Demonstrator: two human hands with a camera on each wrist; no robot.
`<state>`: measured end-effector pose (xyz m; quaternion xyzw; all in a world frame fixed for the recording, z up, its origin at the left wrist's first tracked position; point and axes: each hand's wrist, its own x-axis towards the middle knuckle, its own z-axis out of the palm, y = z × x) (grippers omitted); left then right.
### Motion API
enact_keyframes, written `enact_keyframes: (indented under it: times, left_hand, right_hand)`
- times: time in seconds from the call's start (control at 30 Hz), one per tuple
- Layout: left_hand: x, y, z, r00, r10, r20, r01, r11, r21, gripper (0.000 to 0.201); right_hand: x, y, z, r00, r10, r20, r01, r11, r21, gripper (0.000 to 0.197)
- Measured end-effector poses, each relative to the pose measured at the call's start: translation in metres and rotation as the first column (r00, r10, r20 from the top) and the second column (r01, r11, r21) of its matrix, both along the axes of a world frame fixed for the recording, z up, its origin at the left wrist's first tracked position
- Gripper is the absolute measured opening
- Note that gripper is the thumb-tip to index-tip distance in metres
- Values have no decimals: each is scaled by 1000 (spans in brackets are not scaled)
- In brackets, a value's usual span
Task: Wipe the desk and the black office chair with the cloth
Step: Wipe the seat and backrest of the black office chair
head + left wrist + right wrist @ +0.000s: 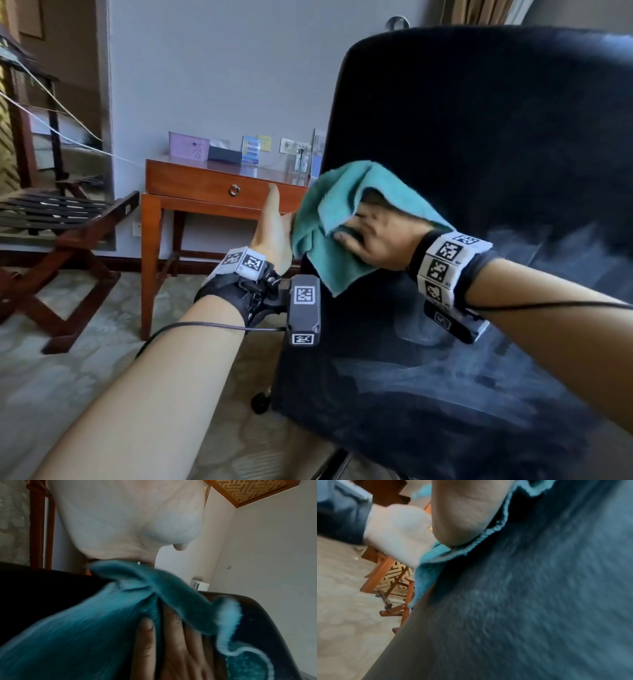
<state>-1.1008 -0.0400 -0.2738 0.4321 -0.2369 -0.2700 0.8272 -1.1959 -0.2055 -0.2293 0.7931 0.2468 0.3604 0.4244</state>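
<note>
The teal microfibre cloth (337, 219) lies bunched against the left edge of the black office chair (479, 171), on the front of the backrest just above the seat. The right hand (373, 236) is tucked in its folds, fingers spread fairly flat and pressing the fabric onto the upholstery rather than curling round it. The left hand (274, 226) stands at the chair's outer edge, palm toward the cloth and fingers straight; it touches the cloth's left side and seems to steady the backrest, though whether the thumb pinches any fabric I cannot tell.

The likeliest trouble, in my judgement, is the cloth itself: it is crumpled, with a loose corner hanging below the right hand, so a stroke may roll it up and leave only bare fingers rubbing the chair. A caster (262, 402) shows under the seat, so a firm push could turn or roll the chair if the left hand eases off. The wooden desk (219, 185) stands well apart by the wall, with a lilac basket (188, 146) and tissue box (224, 153) in the cloth's way there.
</note>
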Motion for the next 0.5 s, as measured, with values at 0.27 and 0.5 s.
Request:
enact_keyframes:
  times: [0.27,0.5]
  left_hand:
    - [11,2,-13,999,21,-48,-23,999,-37,91]
    - [16,-2,-2,994,101,48,-103,994,43,87]
  right_hand:
    - [18,23,-69,995,-85,-41,90,990,111,30]
    - [-9,1,58,980,-96,173,53,971,234,46]
